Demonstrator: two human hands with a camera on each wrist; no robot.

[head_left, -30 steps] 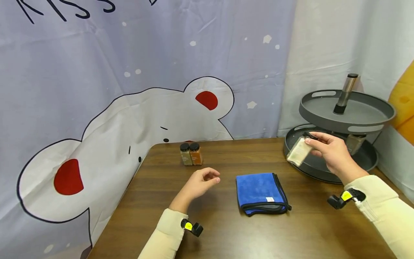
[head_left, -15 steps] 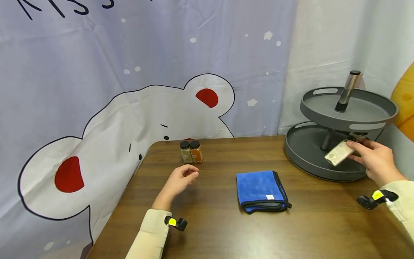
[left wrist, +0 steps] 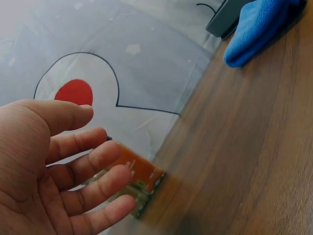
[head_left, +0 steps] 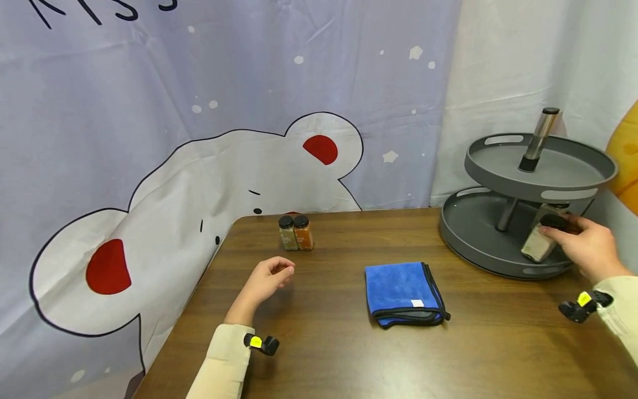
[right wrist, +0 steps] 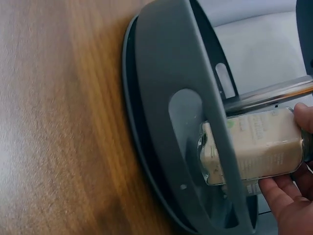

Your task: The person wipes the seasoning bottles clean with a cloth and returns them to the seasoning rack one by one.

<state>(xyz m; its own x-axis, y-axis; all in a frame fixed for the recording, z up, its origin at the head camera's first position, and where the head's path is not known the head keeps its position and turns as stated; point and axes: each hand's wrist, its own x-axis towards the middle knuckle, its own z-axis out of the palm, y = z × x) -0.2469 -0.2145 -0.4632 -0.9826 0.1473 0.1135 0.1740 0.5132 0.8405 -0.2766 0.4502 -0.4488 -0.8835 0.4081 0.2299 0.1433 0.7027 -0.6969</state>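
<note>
My right hand (head_left: 595,249) grips a clear spice jar (head_left: 538,244) of pale powder near its black lid. The jar leans a little, its bottom inside the lower tray (head_left: 461,233) of a grey two-tier stand. In the right wrist view that jar (right wrist: 261,144) shows behind the tray's rim, thumb on one side and fingers on the other. Another jar (head_left: 548,210) stands behind it, mostly hidden. My left hand (head_left: 264,280) hovers over the table with loosely bent fingers, holding nothing. Beyond it stand a jar of greenish seasoning (head_left: 287,235) and one of orange seasoning (head_left: 303,235), side by side.
A folded blue cloth (head_left: 402,291) with black edging lies mid-table. The stand's upper tray (head_left: 540,191) overhangs the lower one, with a metal post (head_left: 538,141) rising through it. A printed curtain (head_left: 224,100) hangs behind the wooden table (head_left: 339,343).
My right hand has carried the pale powder jar rightward, from in front of the stand into the lower tray, and turned it more upright. My left hand has drifted left and slightly nearer.
</note>
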